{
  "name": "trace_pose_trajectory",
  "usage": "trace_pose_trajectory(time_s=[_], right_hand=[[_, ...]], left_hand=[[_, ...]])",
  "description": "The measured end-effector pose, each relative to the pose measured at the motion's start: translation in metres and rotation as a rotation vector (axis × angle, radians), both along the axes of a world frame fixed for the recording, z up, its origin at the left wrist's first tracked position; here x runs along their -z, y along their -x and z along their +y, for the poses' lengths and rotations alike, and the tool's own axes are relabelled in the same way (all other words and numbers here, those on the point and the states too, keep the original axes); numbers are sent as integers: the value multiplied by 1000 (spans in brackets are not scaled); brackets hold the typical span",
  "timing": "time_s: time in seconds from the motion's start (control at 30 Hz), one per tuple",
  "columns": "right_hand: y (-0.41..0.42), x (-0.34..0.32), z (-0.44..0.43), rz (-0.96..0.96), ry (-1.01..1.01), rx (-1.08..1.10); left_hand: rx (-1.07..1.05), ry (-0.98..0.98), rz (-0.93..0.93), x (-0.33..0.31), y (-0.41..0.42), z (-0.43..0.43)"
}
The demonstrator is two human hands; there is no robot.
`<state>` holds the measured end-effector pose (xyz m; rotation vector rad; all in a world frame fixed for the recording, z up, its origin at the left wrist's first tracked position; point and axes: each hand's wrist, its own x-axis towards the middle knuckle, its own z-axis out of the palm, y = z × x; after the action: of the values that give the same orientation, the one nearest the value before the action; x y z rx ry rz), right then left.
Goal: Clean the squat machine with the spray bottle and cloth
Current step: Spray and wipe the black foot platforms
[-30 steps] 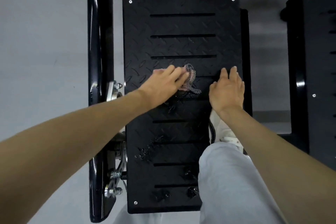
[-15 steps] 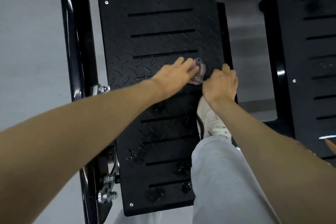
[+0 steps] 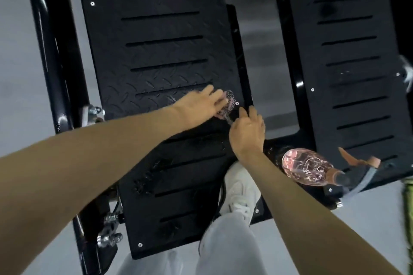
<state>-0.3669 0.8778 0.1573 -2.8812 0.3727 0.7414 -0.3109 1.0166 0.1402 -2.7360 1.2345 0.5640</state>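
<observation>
Left hand (image 3: 201, 105): fingers straight and flat, pressing the pink cloth with dark mesh backing (image 3: 229, 105) onto the black tread-pattern left footplate (image 3: 156, 51) of the squat machine. The cloth is near the plate's right edge, about mid-length. A flat hand means wiping pressure, not a grip.

Right hand (image 3: 248, 134): fingers curled, thumb side touching the cloth's near tail. Cannot tell whether it pinches the cloth or only braces on the plate rim. Probably steadying or re-bunching the cloth.

Step in hand, as a judgement: wiping the sprayed plate. Wet beads of liquid (image 3: 145, 181) sit on the near half of the same plate, unwiped, so that plate looks part done.

White shoe (image 3: 239, 190) under a grey trouser leg (image 3: 228, 241) stands at the plate's near right edge, likely for balance while bending over.

Clear pink plastic spray bottle with orange trigger (image 3: 306, 167) lies on its side at the near end of the black slotted right footplate (image 3: 348, 62), head pointing right, well apart from both hands. Probably set down there to free both hands while keeping it close for the next plate.

Container check: the bottle body is see-through with a pink tint and glints. Liquid level cannot be told. No other container shows.

Outward: black frame tube (image 3: 51, 51) on the left, grey floor (image 3: 17, 51) around.
</observation>
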Motion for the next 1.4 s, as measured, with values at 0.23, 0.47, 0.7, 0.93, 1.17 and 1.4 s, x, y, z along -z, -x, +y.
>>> trace_pose_trajectory(time_s=[0.23,0.47,0.7,0.93,1.17,1.4], right_hand=[[12,2,19,44,-90,98],[8,-2,9,-67,-194,180],[32,5,-7,-81,-133,76],[35,1,-8,-51,-61,11],[47,3,10,-17,-71,-19],[53,2,24,38,-43,-19]], left_hand=[[-694,51,57,-9,-48,-3],[79,-10,27,-10,-28,-20],[-681,49,33,-14,-53,-30],[-20,4,30,-7,30,-35],[-495,-79,-51,-8,15,20],[-103,-73,-22,-5,58,10]])
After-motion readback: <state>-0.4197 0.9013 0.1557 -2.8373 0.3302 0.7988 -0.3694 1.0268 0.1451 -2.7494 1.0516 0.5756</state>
